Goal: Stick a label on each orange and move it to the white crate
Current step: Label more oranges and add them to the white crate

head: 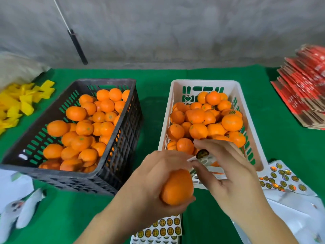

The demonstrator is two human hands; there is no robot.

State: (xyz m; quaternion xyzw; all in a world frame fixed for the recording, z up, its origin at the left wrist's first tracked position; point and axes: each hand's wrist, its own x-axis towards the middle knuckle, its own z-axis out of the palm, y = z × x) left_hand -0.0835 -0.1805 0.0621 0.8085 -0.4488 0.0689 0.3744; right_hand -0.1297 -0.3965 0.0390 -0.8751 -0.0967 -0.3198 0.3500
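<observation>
Green tabletop [202, 217] carries a black crate [121, 138] of oranges and, right of it, the white crate [233, 85], also heaped. Left hand [151, 182] grips an orange [176, 187] near the white crate's front edge; right hand [228, 169] pinches a round label [202, 154] just above it.

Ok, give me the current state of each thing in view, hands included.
Left hand: grips an orange, no label showing.
Right hand: pinches a round label peeled from its strip.
Black crate: well filled with oranges.
White crate: well filled, some labels visible.
Label sheets: flat on the green cloth.
</observation>
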